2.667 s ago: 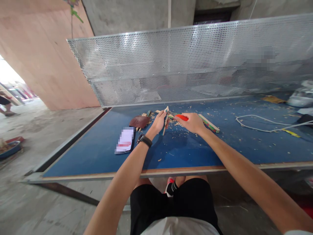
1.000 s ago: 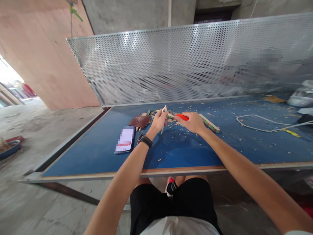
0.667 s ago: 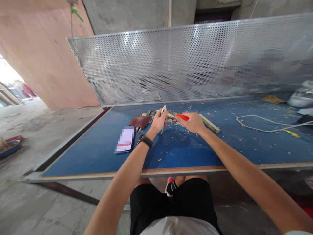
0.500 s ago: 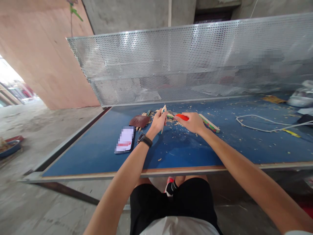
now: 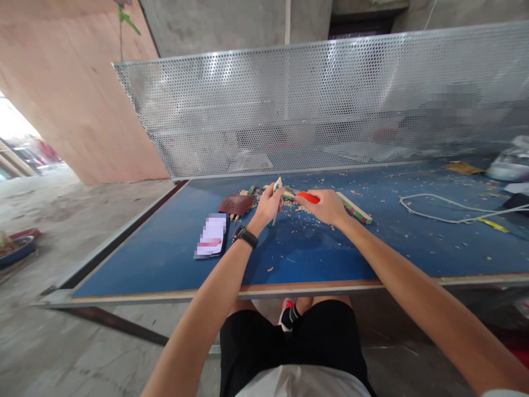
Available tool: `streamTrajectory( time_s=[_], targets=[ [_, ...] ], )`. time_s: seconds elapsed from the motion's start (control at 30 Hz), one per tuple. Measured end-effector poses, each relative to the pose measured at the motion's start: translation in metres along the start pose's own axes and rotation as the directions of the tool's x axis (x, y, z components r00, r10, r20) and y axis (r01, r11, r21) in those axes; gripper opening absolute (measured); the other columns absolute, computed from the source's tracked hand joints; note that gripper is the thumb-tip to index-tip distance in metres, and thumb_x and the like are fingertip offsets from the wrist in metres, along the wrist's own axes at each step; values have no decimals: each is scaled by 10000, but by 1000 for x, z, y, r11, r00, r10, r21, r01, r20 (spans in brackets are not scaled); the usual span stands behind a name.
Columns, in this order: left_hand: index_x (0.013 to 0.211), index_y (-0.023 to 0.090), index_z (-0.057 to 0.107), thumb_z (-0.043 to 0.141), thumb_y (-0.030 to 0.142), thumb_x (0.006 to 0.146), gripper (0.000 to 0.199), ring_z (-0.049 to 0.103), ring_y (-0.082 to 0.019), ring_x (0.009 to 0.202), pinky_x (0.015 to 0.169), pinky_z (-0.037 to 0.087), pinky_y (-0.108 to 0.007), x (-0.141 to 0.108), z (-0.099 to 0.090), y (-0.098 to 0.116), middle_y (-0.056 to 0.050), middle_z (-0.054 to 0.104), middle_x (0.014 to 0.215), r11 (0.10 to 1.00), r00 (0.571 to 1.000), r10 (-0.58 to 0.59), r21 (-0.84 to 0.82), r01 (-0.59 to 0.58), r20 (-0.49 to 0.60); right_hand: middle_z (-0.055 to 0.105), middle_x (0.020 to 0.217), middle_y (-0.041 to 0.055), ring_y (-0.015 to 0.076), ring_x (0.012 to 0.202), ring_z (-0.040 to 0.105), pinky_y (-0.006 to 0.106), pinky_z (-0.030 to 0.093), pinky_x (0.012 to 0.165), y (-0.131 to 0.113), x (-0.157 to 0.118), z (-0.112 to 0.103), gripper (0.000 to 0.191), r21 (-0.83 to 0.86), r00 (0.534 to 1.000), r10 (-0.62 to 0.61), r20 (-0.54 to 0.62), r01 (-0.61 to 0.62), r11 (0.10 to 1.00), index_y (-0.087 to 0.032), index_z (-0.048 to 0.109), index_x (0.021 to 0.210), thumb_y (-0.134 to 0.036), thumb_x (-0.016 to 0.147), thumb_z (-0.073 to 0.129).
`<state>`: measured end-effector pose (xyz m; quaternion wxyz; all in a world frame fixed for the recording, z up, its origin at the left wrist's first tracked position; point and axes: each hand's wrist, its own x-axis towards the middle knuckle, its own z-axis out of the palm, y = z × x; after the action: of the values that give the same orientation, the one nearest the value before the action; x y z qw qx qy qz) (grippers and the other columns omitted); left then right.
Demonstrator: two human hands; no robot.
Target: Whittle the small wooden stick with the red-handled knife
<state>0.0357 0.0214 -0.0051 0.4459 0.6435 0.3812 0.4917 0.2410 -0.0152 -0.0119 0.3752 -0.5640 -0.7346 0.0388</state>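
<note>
My left hand (image 5: 269, 205) is closed around a pale piece of wood (image 5: 278, 183), whose pointed tip sticks up above the fingers. My right hand (image 5: 330, 208) grips a red-handled tool (image 5: 308, 197); its other end reaches toward the left hand and is too small to make out clearly. Wood shavings (image 5: 303, 210) lie under and around both hands. Left of my left hand is a dark red-brown pouch (image 5: 236, 204) with thin wooden pieces beside it. A phone (image 5: 211, 236) lies nearer the front. Right of my right hand rests a wooden strip (image 5: 354, 208) with coloured sides.
The blue tabletop (image 5: 157, 253) is backed by a perforated metal panel (image 5: 256, 116). On the right are a white cable loop (image 5: 433, 219), a yellow object (image 5: 492, 225), a brown scrap (image 5: 465, 167) and a plastic-wrapped bowl (image 5: 509, 165).
</note>
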Motion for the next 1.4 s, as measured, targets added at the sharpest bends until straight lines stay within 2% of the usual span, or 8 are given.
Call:
streamTrajectory(
  time_s=[0.27,0.4,0.6,0.8,1.03,1.1,1.23,1.4],
  targets=[
    [819,214,476,579,313,1038,261,449,-71,478,490,387,-219,1,1,0,61,486,638,999,999,-39,-34,40,14,609,609,33,183,566,459,344,262,583,-1,-1,-1,687,13,1000,-4,0,4,1000,-245,586,654,-872,925,509],
    [820,220,468,591,284,1014,238,424,-79,427,453,365,-226,1,1,-4,70,458,563,998,997,-56,-5,56,52,654,654,45,196,608,524,341,307,604,-5,-2,-3,649,67,999,-20,33,18,998,-242,669,710,-836,932,535],
    [992,222,527,598,199,952,85,448,-112,394,437,372,-248,-1,1,-5,84,456,512,997,997,-33,70,28,66,698,707,53,211,648,566,344,339,627,-8,-2,-5,623,82,998,-14,59,9,997,-240,765,798,-811,929,553],
    [1211,193,540,567,191,951,261,429,-113,398,442,344,-256,-6,2,1,95,452,523,996,991,-80,54,74,106,694,707,47,212,651,581,348,341,628,-3,-1,-2,631,93,995,-32,90,24,995,-248,814,868,-825,925,563],
    [1235,177,550,638,291,946,323,430,-110,435,470,354,-263,-6,-2,-3,90,463,545,998,987,-29,56,20,161,719,745,57,225,668,603,360,369,643,-2,-2,-2,630,94,993,-9,115,-2,996,-260,850,948,-821,928,563],
    [1142,193,556,678,378,950,293,441,-100,449,476,366,-260,-7,-3,-2,81,473,579,997,986,1,75,-14,169,720,740,61,231,674,607,364,375,649,-4,-2,-3,645,87,994,3,110,-13,996,-258,847,930,-833,925,554],
    [1024,219,521,726,553,938,401,474,-83,450,470,388,-247,-12,-1,2,71,481,640,990,988,56,123,-74,143,716,721,51,223,654,588,360,357,620,-6,-2,-3,654,87,995,10,94,-19,996,-259,814,871,-851,922,541],
    [1010,250,432,707,598,956,446,533,-70,429,442,402,-215,-14,4,3,83,524,687,995,981,77,45,-87,177,674,671,47,208,623,553,353,333,599,-5,-2,-4,674,81,998,-7,65,2,997,-246,742,784,-862,930,510]
  ],
)
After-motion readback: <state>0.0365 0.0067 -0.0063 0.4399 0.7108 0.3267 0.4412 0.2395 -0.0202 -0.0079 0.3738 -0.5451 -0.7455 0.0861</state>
